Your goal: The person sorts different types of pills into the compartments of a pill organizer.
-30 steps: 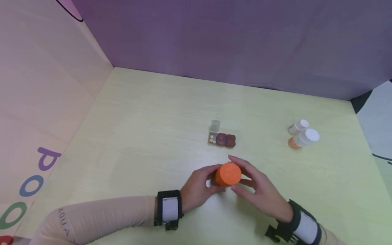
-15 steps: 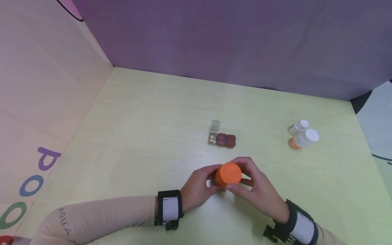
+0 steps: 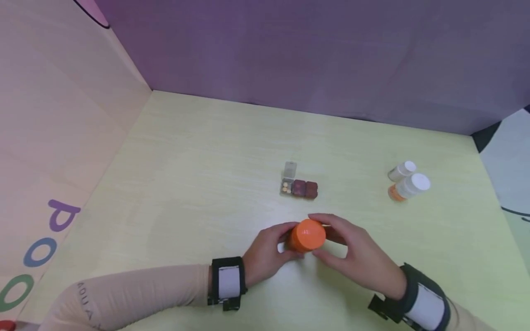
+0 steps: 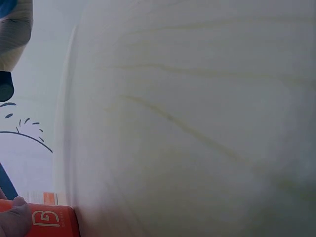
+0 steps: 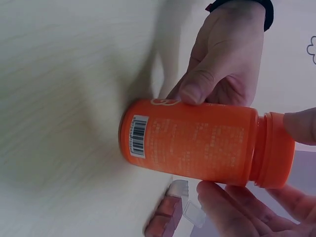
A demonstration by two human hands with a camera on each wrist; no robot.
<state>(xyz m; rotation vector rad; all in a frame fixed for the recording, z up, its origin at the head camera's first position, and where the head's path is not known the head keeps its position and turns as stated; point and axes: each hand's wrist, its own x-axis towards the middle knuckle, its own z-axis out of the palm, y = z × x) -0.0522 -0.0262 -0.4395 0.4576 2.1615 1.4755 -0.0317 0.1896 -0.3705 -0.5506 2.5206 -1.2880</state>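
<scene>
An orange pill bottle (image 5: 192, 140) with an orange screw cap (image 3: 310, 233) stands upright on the table in front of the person. My left hand (image 3: 265, 255) grips its body, fingers behind and thumb in front. My right hand (image 3: 358, 253) has its thumb and fingers on opposite sides of the cap; in the right wrist view the thumb (image 5: 302, 126) overlaps the cap's edge. Beyond the bottle lies a small pill organizer (image 3: 305, 188). Its left compartment has the clear lid (image 3: 290, 169) flipped up and several pale tablets inside; the two dark red compartments are covered.
At the right, a small white bottle (image 3: 401, 171) stands next to a larger white-and-orange bottle (image 3: 410, 187). A purple panel (image 3: 290, 55) rises along the table's far edge, and a pale printed panel (image 3: 62, 115) borders the left side.
My right hand closed in on the cap, then its wrist swung right and its fingers shifted round the cap. The left hand and bottle have stayed in place.
</scene>
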